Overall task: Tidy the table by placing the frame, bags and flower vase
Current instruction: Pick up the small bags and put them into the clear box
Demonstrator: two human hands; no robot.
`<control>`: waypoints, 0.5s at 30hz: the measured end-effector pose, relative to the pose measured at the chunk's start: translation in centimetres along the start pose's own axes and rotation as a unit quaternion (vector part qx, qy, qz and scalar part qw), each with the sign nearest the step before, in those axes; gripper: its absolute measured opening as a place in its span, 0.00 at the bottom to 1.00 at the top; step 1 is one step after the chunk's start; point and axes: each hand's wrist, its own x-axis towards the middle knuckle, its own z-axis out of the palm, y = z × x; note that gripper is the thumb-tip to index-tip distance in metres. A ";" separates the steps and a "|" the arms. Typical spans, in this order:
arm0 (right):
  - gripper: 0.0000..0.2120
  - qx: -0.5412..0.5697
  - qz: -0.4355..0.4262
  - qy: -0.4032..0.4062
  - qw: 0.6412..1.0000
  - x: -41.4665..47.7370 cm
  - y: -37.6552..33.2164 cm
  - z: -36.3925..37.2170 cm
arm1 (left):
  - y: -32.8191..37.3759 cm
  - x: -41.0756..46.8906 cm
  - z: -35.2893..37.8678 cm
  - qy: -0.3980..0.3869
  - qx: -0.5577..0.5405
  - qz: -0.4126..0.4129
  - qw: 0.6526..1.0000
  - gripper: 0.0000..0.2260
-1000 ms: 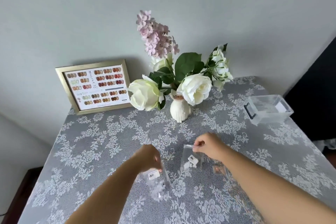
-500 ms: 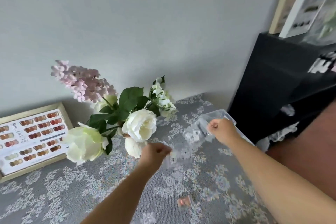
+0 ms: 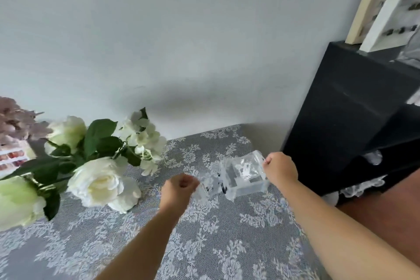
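My left hand is closed on a small clear plastic bag that hangs just left of a clear plastic box. My right hand pinches a second clear bag by its top edge, right over the box. White roses and green leaves of the flower vase bouquet fill the left side; the vase itself is hidden behind the blooms. A corner of the gold frame with rows of nail samples shows at the far left edge.
A grey tablecloth with white lace flowers covers the table. A black cabinet stands close against the table's right side, with pale boards leaning on top. A plain wall runs behind.
Both hands carried their bags to the right, toward the clear box at the table's right edge. The view swung right, pushing the frame and flowers to the left edge.
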 end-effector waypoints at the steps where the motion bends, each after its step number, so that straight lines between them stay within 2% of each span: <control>1: 0.06 -0.012 -0.001 -0.014 1.000 0.3 0.0 0.4 | 0.1 0.1 0.2 0.003 -0.002 -0.005 1.000 0.01; 6: 0.09 -0.059 -0.029 -0.063 0.996 0.8 -0.2 2.9 | 0.3 0.4 0.8 0.016 -0.022 -0.018 0.999 0.03; 13: 0.06 -0.151 -0.113 -0.042 0.981 1.3 0.4 4.2 | 0.6 1.0 1.4 0.022 -0.033 -0.034 0.999 0.02; 15: 0.05 -0.136 -0.144 -0.023 0.980 1.4 0.9 4.0 | 1.0 1.3 1.7 0.023 -0.035 -0.034 0.999 0.01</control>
